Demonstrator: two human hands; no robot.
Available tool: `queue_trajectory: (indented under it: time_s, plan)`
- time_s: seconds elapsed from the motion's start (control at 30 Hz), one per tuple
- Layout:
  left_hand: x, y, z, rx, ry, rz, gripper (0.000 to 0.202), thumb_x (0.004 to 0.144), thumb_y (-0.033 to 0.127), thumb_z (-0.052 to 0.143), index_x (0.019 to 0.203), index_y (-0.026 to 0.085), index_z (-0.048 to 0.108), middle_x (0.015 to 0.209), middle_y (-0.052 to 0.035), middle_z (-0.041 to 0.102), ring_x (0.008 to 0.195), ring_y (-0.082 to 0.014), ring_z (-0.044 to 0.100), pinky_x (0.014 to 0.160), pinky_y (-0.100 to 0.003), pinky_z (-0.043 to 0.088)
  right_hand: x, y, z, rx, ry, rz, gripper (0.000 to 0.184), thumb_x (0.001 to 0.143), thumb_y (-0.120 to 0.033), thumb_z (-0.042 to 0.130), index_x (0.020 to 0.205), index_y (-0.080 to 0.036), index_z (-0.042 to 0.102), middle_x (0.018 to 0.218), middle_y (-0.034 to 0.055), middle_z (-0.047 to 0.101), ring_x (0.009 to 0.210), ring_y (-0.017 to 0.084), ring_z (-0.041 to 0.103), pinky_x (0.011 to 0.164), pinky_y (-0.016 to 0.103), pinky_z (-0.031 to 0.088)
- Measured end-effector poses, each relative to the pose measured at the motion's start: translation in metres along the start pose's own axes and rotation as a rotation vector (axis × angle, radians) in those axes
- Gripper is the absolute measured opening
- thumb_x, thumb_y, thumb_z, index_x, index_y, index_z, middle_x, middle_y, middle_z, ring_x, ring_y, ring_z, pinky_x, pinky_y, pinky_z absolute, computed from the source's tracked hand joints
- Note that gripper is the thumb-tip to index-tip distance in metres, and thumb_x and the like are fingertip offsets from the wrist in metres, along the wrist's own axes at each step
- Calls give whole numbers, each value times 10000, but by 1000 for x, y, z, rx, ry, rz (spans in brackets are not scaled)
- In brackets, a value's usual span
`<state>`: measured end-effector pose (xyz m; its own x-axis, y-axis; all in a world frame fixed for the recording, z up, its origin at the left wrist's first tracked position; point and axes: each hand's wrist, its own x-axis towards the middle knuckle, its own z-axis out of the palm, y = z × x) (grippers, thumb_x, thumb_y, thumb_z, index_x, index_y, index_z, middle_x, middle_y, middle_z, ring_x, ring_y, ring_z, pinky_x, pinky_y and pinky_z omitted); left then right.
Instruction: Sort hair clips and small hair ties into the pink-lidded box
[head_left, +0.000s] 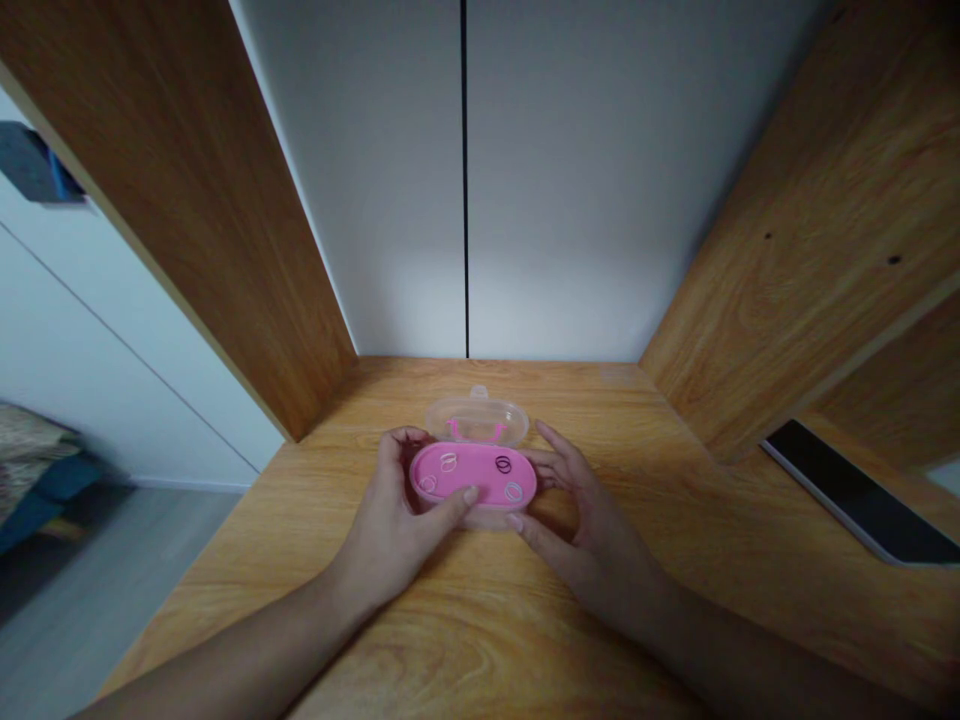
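Note:
A clear oval plastic case lies opened on the wooden table, its see-through lid (478,408) tipped back behind it, with pink marks showing on it. In the case sits a pink oval insert (474,468) bearing small ring shapes: a whitish pair (448,462), a black pair (503,464) and pale ones near its front; whether they are loose or printed I cannot tell. My left hand (405,520) grips the left end, thumb pressed on the insert's front edge. Around the right end curls my right hand (581,525), its thumb at the case's front rim (491,519).
A dark-screened phone or tablet (855,490) lies on the table (450,640) to the right. White panels (562,200) stand behind, with wooden side boards (187,180) left and right. Beyond the left edge are the floor and some bedding (37,460).

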<state>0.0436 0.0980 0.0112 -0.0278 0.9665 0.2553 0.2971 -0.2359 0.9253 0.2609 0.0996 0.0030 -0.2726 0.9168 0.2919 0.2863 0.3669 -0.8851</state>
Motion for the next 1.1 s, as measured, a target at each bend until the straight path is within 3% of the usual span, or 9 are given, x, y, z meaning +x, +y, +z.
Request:
queue_trajectory:
  time_s: [0.13,0.27,0.4,0.6,0.73,0.83,1.0,1.1]
  plan:
    - [-6,-4,5,53,-119,71,913,681,335,866,1349,248,250,1336,-122,509,1207,-267,561,1033,-447,461,1,-3,0,-19,15,8,922,790,-288,764,1524,-272,207,1325,118,612,1230,273,584,1098,530,428]
    - [-6,-6,7,-12,-216,100,924,794,203,753,1456,266,111,1308,-129,562,1182,-254,606,1054,-482,459,2,0,1,2,43,-48,1038,768,-275,772,1554,-296,93,1390,122,560,1287,281,543,1113,550,402]
    - [-5,-7,7,-50,-238,91,995,810,174,740,1501,266,30,1286,-134,592,1169,-264,626,1051,-502,470,4,4,3,78,76,-68,1141,779,-264,767,1566,-318,-57,1409,120,532,1296,263,534,1140,568,357]
    - [-6,-10,7,-37,-254,108,1051,846,187,724,1526,275,-72,1316,-145,581,1211,-270,606,1085,-527,441,4,5,2,171,99,-46,1214,741,-261,820,1569,-343,-63,1476,136,458,1257,260,575,1034,477,514]
    - [-6,-12,9,-55,-224,89,1166,834,194,735,1519,293,-203,1295,-136,602,1186,-276,627,1085,-565,428,4,5,1,168,96,-65,1205,749,-327,833,1567,-371,-51,1469,120,465,1263,281,575,1072,526,479]
    - [-6,-11,9,-94,-222,67,1185,816,193,750,1529,288,-191,1272,-135,620,1157,-286,645,1074,-579,434,4,5,-2,102,76,-100,1103,782,-351,809,1568,-392,36,1455,98,481,1302,294,539,1108,563,429]
    - [-5,-10,5,-1,-209,83,1067,794,211,778,1558,288,39,1289,-125,614,1156,-294,642,1076,-560,445,6,5,-7,-146,73,-241,638,843,-231,731,1404,-401,481,1414,46,482,1359,264,447,1158,507,374]
    - [-5,-12,4,36,-201,114,967,790,216,782,1537,293,174,1375,-126,565,1227,-302,599,1094,-541,441,6,5,-7,-136,52,-265,460,859,-194,696,1275,-365,600,1369,55,479,1321,249,471,1129,466,413]
